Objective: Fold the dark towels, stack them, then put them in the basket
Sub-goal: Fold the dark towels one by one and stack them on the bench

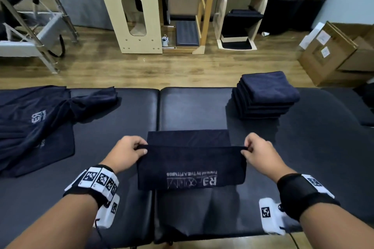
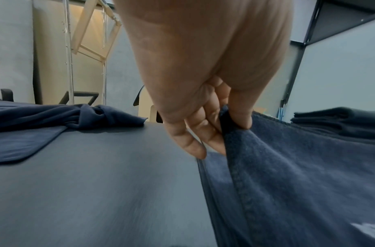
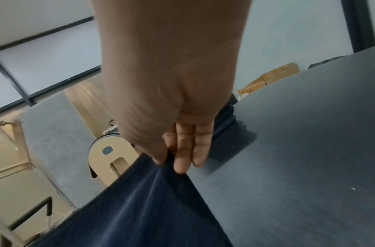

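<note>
A dark navy towel with pale printed lettering lies part-folded on the black padded table. My left hand pinches its left corner and my right hand pinches its right corner, both holding the near flap lifted above the far half. A stack of several folded dark towels sits at the table's far right. A heap of unfolded dark towels lies at the far left. No basket shows in any view.
Beyond the table's far edge is wood floor with a pale wooden arched frame, a wooden shelf unit and metal-framed equipment. Cardboard boxes stand at the right.
</note>
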